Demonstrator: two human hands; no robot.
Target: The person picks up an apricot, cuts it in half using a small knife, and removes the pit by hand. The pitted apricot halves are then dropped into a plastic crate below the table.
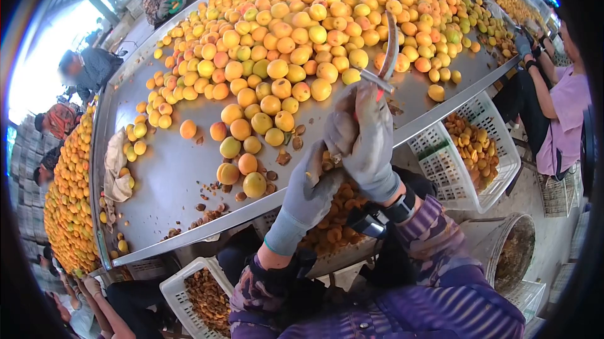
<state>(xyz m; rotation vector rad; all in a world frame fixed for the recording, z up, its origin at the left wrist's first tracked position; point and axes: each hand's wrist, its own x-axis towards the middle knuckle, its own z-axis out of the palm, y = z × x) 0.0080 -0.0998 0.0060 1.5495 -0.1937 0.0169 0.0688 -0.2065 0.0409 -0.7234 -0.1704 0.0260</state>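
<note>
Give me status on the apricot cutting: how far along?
Done: cut halves fill the crate under the table edge, and pits lie on the table. In hand: the right grip holds a curved knife raised; the left grip is closed beside it, contents unclear. Left: most of it, since a big pile of whole apricots covers the table.

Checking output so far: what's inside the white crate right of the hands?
Cut apricot halves, piled partway up the crate. The crate's floor and any lower layers are covered by the fruit on top.
</note>
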